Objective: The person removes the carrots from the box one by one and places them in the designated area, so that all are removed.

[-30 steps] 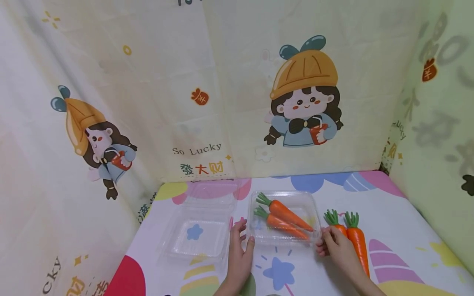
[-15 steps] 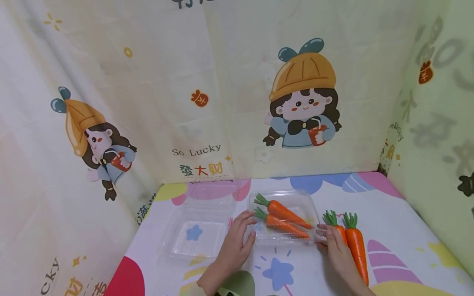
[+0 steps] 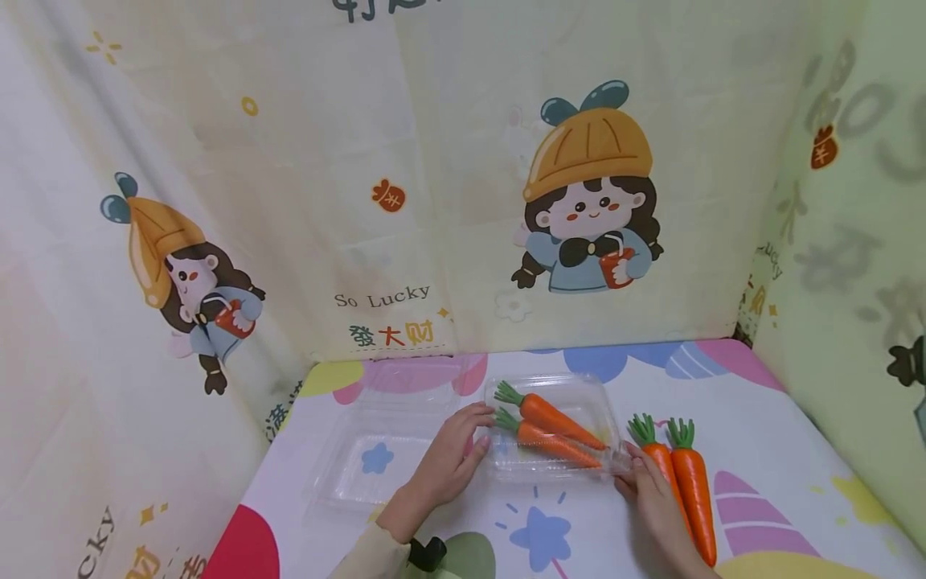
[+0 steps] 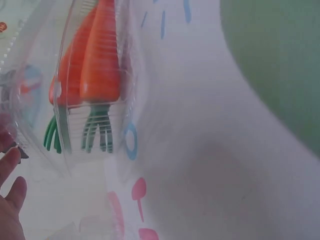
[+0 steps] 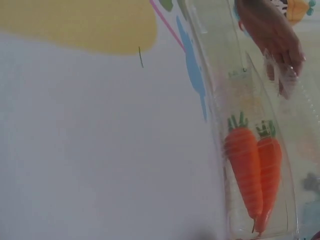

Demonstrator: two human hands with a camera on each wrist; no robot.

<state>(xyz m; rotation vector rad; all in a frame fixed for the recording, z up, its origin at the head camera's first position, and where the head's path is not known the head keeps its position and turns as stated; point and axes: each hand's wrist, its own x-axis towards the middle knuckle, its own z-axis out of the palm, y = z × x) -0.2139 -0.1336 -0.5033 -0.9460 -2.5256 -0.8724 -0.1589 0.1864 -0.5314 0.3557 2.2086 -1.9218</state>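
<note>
A clear plastic clamshell box (image 3: 550,470) lies mid-table with two orange carrots (image 3: 553,420) inside, their green tops toward the left. Whether its lid is fully down cannot be told. My left hand (image 3: 448,454) is at the box's left side, fingertips touching the rim, thumb spread apart; in the left wrist view its fingers (image 4: 9,162) show at the edge. With my right hand (image 3: 651,490) I pinch the box's front right corner. Two more carrots (image 3: 693,490) lie right beside that hand, one partly hidden behind it.
To the left stands another clear plastic box (image 3: 340,482), its lid folded back toward the wall. A printed cloth (image 3: 535,539) covers the table. Patterned curtains (image 3: 463,241) hang behind and on both sides.
My left hand has moved up and along the box's left side, with more forearm and sleeve in view. My right hand keeps hold of the right corner. The carrots in the box have barely shifted.
</note>
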